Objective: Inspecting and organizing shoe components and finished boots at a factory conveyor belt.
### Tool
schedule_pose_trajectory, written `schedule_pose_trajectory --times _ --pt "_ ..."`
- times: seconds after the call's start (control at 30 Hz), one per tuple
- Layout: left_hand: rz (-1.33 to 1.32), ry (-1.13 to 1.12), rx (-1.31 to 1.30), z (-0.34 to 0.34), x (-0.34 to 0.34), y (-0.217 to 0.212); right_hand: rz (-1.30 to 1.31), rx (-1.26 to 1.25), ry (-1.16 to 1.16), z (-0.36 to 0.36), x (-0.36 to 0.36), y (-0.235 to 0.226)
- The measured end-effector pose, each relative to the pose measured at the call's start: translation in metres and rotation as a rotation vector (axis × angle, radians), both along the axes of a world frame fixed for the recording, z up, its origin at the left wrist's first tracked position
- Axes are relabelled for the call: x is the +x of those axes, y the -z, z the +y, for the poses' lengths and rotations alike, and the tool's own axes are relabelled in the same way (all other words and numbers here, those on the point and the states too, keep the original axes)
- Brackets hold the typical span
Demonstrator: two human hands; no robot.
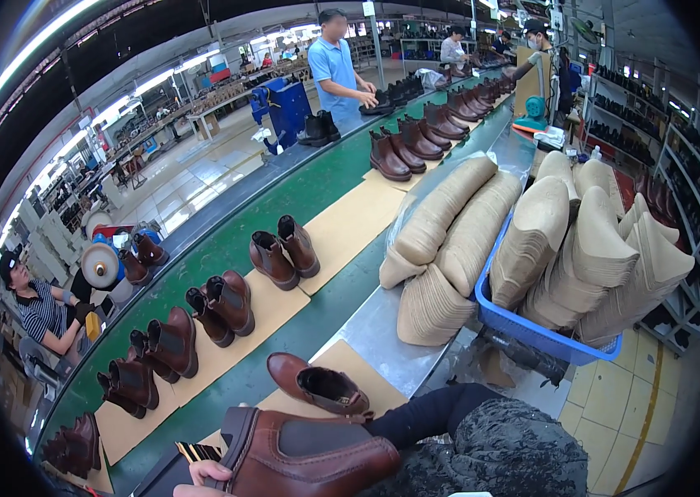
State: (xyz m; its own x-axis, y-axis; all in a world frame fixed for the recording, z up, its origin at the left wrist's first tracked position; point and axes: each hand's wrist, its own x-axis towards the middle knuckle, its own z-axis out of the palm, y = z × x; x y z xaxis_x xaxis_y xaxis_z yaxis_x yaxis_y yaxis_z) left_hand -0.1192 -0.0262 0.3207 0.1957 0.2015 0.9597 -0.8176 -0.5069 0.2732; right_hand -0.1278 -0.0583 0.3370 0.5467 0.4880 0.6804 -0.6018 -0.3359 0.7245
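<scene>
Left hand point(201, 479) grips a glossy brown ankle boot point(308, 460).

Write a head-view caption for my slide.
Left hand grips a brown boot beside a green conveyor carrying boot pairs.

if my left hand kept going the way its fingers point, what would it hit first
The left hand already grips the brown boot at its heel, fingers pointing right into the leather, so it meets that boot at once. The second boot lies farther up the belt, though depth is unclear.
</scene>
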Motion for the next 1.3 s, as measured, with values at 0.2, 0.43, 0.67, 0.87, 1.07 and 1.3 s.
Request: schedule_pose_trajectory --times 0.2,0.43,0.67,0.87,1.07,1.3 --pt "-0.083 0.166 0.083 0.015 -0.002 0.027 -0.027 -0.013 0.005 0.017 -0.038 0.05" --pt "0.291 0.677 -0.366 0.101 0.008 0.035 -0.002 -0.048 0.01 0.069 -0.043 0.056" --pt "0.398 0.555 -0.258 0.143 -0.013 0.058 0.013 -0.109 0.014 0.076 -0.01 0.042" --pt "0.242 0.459 0.002 0.093 -0.006 0.04 0.054 -0.111 -0.097 0.045 0.002 0.043" --pt "0.082 0.105 -0.066 0.027 0.005 0.016 0.109 -0.185 -0.071 0.02 -0.006 0.002" --pt "0.641 0.536 -0.489 0.133 -0.008 0.057 0.312 -0.022 -0.044 0.106 -0.043 0.05"
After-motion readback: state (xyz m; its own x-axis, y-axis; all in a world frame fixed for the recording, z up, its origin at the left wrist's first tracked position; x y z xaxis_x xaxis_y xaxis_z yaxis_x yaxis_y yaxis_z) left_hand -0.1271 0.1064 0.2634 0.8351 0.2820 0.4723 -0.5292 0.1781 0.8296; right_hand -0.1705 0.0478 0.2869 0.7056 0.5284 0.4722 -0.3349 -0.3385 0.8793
